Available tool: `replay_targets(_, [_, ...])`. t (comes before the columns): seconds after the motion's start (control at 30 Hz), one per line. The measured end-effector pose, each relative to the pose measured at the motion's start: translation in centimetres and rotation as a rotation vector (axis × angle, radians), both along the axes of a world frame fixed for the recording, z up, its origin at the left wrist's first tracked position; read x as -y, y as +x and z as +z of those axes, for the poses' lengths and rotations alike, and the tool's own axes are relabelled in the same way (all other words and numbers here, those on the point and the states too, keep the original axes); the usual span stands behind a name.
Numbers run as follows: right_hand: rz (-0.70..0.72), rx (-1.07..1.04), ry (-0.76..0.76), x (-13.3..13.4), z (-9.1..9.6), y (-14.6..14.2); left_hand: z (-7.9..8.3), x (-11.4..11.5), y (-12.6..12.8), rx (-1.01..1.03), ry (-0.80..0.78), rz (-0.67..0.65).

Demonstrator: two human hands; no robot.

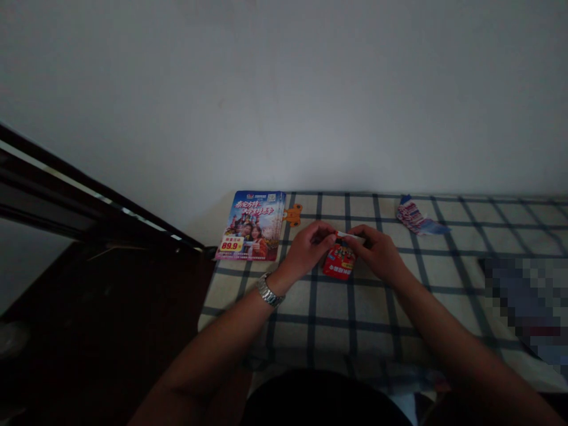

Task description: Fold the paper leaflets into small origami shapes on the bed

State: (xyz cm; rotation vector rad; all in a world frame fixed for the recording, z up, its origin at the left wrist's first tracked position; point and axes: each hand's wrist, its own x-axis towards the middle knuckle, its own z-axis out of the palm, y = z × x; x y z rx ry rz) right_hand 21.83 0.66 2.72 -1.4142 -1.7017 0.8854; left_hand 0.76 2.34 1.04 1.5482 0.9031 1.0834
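My left hand (307, 247) and my right hand (376, 251) meet over a checked cloth (337, 313). Both pinch the ends of a thin white strip (350, 235) held between them. Directly below the strip lies a small red packet (339, 261) with printed pictures, partly covered by my fingers. A metal watch (269, 291) circles my left wrist.
A colourful printed fan (251, 225) with an orange handle (293, 214) lies at the cloth's far left corner. A torn blue, red and white wrapper (415, 216) sits at the far right by the white wall. Dark wooden furniture (89, 236) stands to the left.
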Motion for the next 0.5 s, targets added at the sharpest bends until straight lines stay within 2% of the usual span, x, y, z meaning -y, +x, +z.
replay_targets(0.27, [0.007,-0.003,-0.043,0.28,-0.25,-0.15,-0.54,0.41,0.28,-0.041,-0.043,0.058])
replay_targets(0.5, [-0.004,0.04,-0.013,0.62,-0.32,-0.27,-0.43,0.64,0.33,-0.012,-0.039,0.028])
